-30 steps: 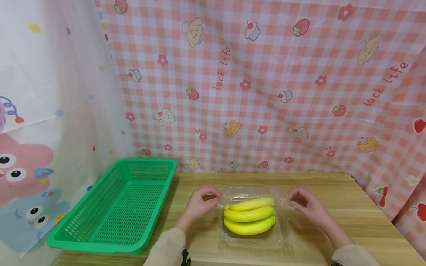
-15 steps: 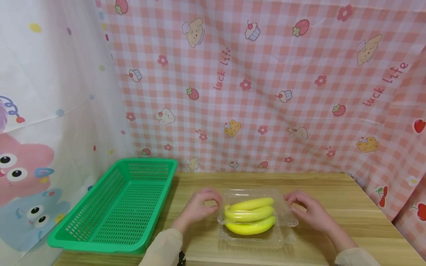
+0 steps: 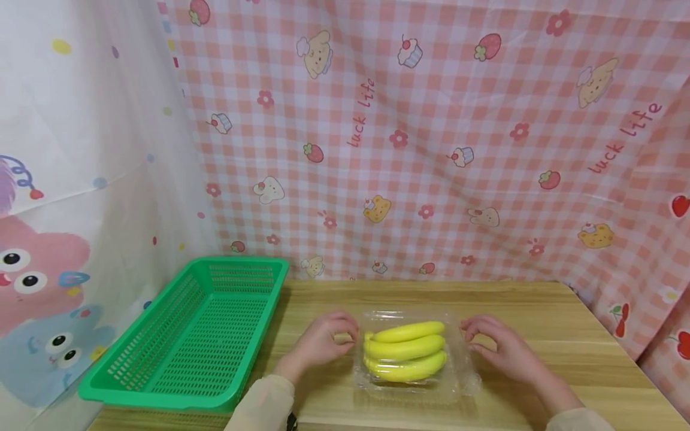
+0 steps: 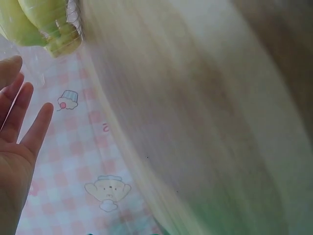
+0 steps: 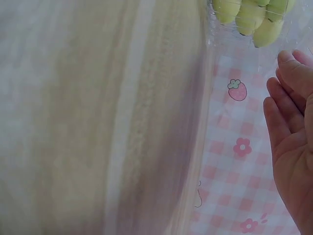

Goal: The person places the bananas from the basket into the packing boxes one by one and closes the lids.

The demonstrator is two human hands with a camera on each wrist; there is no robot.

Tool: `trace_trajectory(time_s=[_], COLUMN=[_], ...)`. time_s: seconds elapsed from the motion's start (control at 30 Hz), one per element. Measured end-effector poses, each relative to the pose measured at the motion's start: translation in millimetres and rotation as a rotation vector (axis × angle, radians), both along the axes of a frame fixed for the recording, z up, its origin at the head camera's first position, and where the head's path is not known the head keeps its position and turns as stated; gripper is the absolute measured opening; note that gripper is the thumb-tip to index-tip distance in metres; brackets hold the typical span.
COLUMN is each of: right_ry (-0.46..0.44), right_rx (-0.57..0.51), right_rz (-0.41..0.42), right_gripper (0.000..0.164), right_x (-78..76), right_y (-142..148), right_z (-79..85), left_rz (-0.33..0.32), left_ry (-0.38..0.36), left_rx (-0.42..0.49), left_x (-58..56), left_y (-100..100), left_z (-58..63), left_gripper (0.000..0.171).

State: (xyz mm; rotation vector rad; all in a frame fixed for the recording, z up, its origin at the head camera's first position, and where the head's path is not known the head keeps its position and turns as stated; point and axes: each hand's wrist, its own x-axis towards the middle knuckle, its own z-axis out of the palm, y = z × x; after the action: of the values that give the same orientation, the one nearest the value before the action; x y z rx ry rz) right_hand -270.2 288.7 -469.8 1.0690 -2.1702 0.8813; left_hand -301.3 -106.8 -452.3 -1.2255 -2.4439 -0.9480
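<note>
A clear plastic clamshell box [image 3: 458,359] lies on the wooden table with its lid folded down over yellow bananas [image 3: 404,347]. Through the plastic, three bananas show side by side in the head view. At the box's left side is my left hand [image 3: 329,338], fingertips right at the edge, fingers loosely bent. My right hand [image 3: 498,344] mirrors it at the right side, thumb and fingers apart. Both wrist views show relaxed fingers beside the bananas' ends: the left hand [image 4: 19,142] spreads its fingers, and the right hand [image 5: 293,122] has its fingers nearly straight.
On the left of the table stands a green slotted plastic basket [image 3: 226,335]. A pink checked cloth [image 3: 399,179] hangs behind the wooden table [image 3: 582,335], and a white printed curtain [image 3: 108,149] hangs at the left.
The clear lid has come forward and down over the bananas. Both hands have moved slightly toward the person, staying at the box's two sides.
</note>
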Motion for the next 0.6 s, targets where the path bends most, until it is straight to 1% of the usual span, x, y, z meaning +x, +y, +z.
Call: trace_trajectory(time_s=[0.13,0.4,0.5,0.6], right_ry=[0.004,0.005,0.009,0.002], right_rx=[0.015,0.026,0.027,0.030], right_rz=[-0.014,-0.006,-0.018,-0.052], right_gripper=[0.043,0.044,0.043,0.042], right_x=[0.9,3.0,5.3,9.6], right_y=[0.3,-0.1,-0.2,0.1], right_z=[-0.4,0.6,0.8,1.2], left_rz=[0.006,0.005,0.025,0.060], left_ry=[0.024,0.107,0.127,0.114], left_rx=[-0.034,-0.096,-0.139,-0.185], left_x=[1.1,5.2,9.1,15.7], left_y=[-1.0,-3.6,-4.7,-5.1], left_z=[0.1,1.4,2.4,4.0], left_gripper=[0.018,0.018,0.016,0.014])
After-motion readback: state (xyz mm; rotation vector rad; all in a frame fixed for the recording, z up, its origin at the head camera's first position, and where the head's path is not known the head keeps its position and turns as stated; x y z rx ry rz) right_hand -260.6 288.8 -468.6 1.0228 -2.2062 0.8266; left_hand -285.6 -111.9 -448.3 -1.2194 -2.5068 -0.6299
